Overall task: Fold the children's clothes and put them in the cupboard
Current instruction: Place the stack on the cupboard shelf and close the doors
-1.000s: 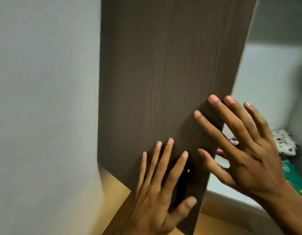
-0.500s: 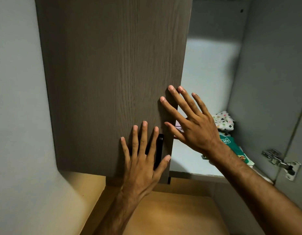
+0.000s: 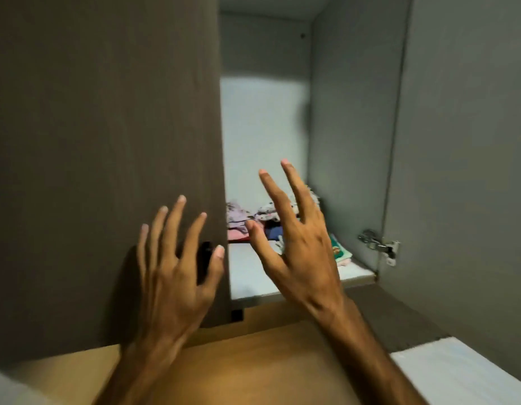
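The cupboard's dark wood-grain left door (image 3: pixel 107 141) is closed, with a black handle (image 3: pixel 205 258) near its right edge. My left hand (image 3: pixel 177 267) hovers spread in front of that handle and holds nothing. My right hand (image 3: pixel 297 241) is raised with fingers apart in front of the uncovered right half, also with nothing in it. Behind it, folded children's clothes (image 3: pixel 238 223) lie on the white shelf (image 3: pixel 253 285): lilac, pink, dark blue and patterned pieces, plus a green printed one (image 3: pixel 339 251) at the right.
The right door (image 3: pixel 464 171) stands swung out, grey inside, with a metal hinge (image 3: pixel 377 244) on it. A light wooden surface (image 3: pixel 238 363) lies below the cupboard. A white surface (image 3: pixel 464 372) sits at the lower right.
The left door has ended up shut. Both hands have come off its face and drawn back. My right hand has shifted right, in front of the clothes.
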